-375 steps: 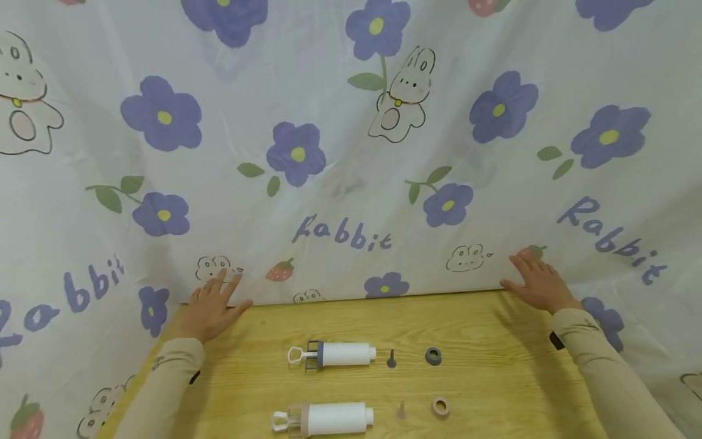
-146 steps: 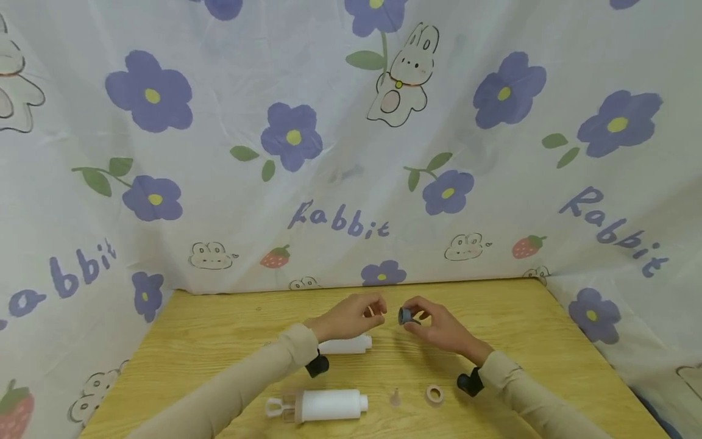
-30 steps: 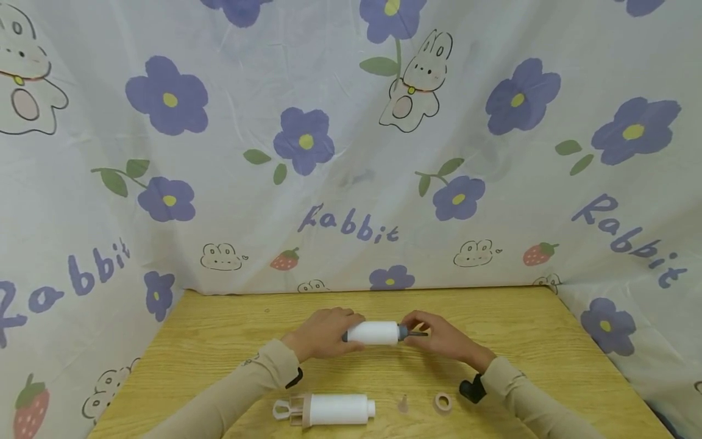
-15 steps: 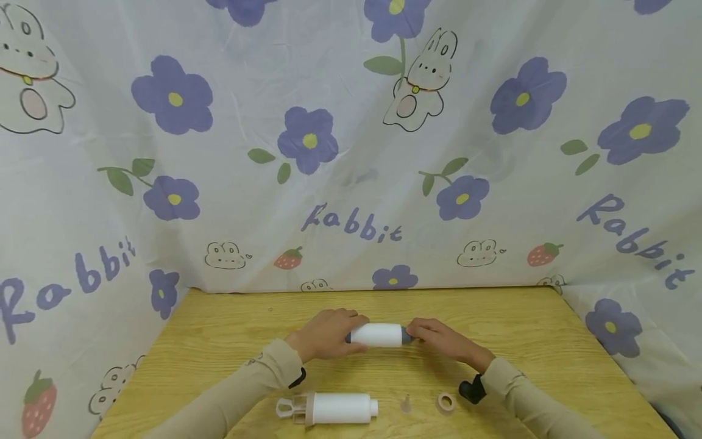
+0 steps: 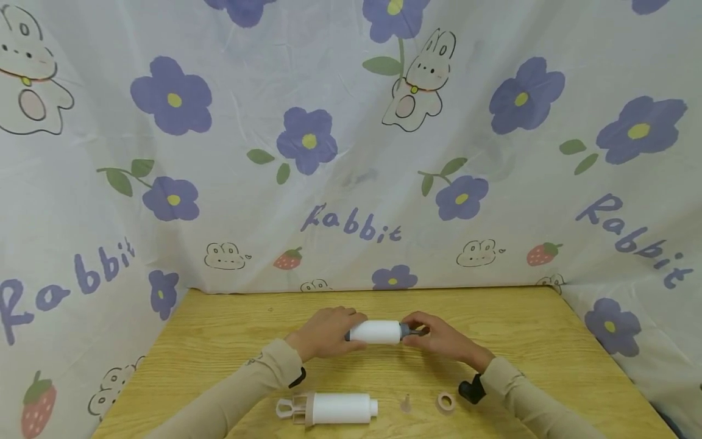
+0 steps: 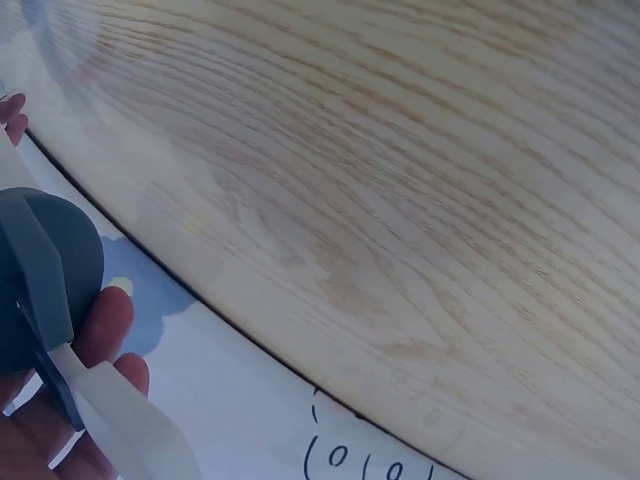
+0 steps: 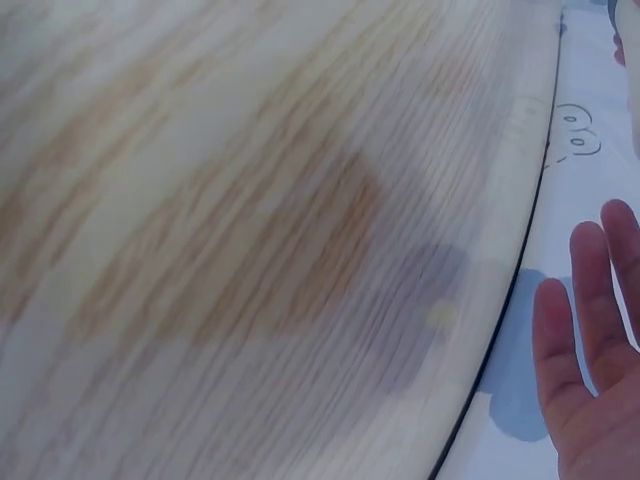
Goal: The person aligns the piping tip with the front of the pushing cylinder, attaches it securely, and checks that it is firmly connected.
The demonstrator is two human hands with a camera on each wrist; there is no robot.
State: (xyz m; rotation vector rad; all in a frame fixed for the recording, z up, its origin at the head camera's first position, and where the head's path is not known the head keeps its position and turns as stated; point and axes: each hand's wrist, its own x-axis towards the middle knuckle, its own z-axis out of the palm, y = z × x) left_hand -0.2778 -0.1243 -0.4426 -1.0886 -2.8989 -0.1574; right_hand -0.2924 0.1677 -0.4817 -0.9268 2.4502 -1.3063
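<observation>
My left hand grips a white piping syringe around its dark grey plunger end, holding it level above the table. In the left wrist view the grey end cap and the white plunger handle show beside curled fingers. At the barrel's right end my right hand pinches the dark grey ring cap; a thin dark nozzle sticks out through it. Only several spread fingers of that hand appear in the right wrist view; its thumb is out of frame there.
Nearer me on the wooden table lies a second syringe with beige fittings. A beige nozzle and a beige ring cap lie to its right. A patterned cloth hangs behind and at both sides.
The grey syringe parts first lay apart on the table; now they are joined in my hands. Over the last half second my right fingers shifted on the ring cap, uncovering the nozzle.
</observation>
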